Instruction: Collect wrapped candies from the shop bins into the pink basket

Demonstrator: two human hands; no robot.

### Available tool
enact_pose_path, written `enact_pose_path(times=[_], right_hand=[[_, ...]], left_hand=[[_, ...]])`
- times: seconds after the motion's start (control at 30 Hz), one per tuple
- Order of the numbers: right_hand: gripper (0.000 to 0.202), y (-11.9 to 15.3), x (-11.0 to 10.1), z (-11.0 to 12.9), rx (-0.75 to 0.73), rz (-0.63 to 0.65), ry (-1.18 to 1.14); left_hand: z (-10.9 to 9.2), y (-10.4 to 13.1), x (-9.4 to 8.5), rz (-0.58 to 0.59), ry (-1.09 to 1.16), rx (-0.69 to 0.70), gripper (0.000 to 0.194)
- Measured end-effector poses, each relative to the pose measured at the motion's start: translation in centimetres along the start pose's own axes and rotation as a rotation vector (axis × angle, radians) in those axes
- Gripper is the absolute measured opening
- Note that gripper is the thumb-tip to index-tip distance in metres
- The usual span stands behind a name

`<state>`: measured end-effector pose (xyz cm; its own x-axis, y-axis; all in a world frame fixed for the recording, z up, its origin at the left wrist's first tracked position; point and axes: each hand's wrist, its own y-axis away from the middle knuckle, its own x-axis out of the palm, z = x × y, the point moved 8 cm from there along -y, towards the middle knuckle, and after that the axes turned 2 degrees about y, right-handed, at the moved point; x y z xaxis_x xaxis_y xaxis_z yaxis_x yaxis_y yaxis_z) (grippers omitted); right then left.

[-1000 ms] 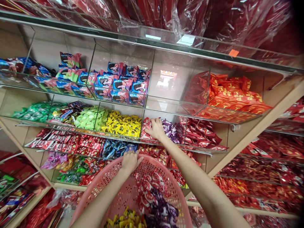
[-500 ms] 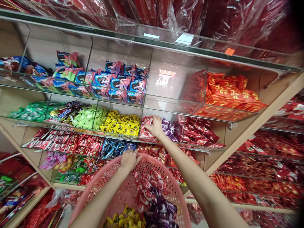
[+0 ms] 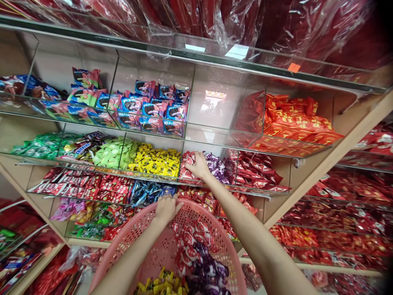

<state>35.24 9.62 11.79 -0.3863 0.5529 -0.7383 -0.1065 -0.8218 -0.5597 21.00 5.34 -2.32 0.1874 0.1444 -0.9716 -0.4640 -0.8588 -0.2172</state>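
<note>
My left hand [image 3: 167,209] is closed over the far rim of a pink perforated plastic basket [image 3: 123,237], thumb on the inner side. The basket holds red-and-white wrapped candies [image 3: 193,237], purple wrapped candies [image 3: 208,270] and yellow wrapped candies [image 3: 166,282]. My right hand [image 3: 200,167] reaches into a shelf compartment, its thumb and fingers curled around red-and-white wrapped candies [image 3: 188,159]; the fingertips are partly hidden among them. Directly right of that hand lie purple-and-white wrapped candies [image 3: 216,166].
Clear dividers split the glass shelves. Yellow candies [image 3: 156,161] lie left of my right hand, red packets [image 3: 258,170] to its right. A glass shelf edge [image 3: 215,141] runs above that hand. Orange-red packets [image 3: 297,119] and blue-and-pink packets [image 3: 153,107] sit on the shelf above.
My right hand has shifted very slightly down and left among the red-and-white candies. My left hand and the basket stay in place.
</note>
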Motion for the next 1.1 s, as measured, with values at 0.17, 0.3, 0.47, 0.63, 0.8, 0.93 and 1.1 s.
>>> enact_pose_path(times=[0.17, 0.3, 0.47, 0.63, 0.8, 0.93, 1.1], right_hand=[[0.05, 0.1, -0.2, 0.1, 0.002, -0.008, -0.021], [0.045, -0.1, -1.4, 0.0, 0.035, -0.116, -0.093], [0.043, 0.5, -4.7, 0.2, 0.083, -0.347, -0.124], [0.043, 1.9, -6.3, 1.8, -0.092, -0.25, -0.031], [0.045, 5.7, -8.2, 3.1, -0.282, -0.196, 0.016], [0.045, 10.7, -9.3, 3.9, -0.284, -0.201, -0.063], [0.043, 16.8, -4.0, 2.8, -0.201, 0.14, -0.181]], left_hand=[[0.0, -0.1, 0.2, -0.002, -0.008, 0.007, 0.055], [-0.1, -0.1, 0.1, -0.014, -0.025, 0.017, 0.055], [-0.1, -0.1, 0.0, -0.006, -0.018, 0.016, 0.054], [0.0, -0.1, 0.0, 0.023, 0.014, 0.006, 0.054], [0.0, 0.0, -0.1, 0.037, 0.022, -0.007, 0.055], [-0.2, 0.0, -0.1, 0.032, 0.011, 0.0, 0.055], [-0.2, 0.1, -0.1, 0.027, 0.012, -0.009, 0.054]])
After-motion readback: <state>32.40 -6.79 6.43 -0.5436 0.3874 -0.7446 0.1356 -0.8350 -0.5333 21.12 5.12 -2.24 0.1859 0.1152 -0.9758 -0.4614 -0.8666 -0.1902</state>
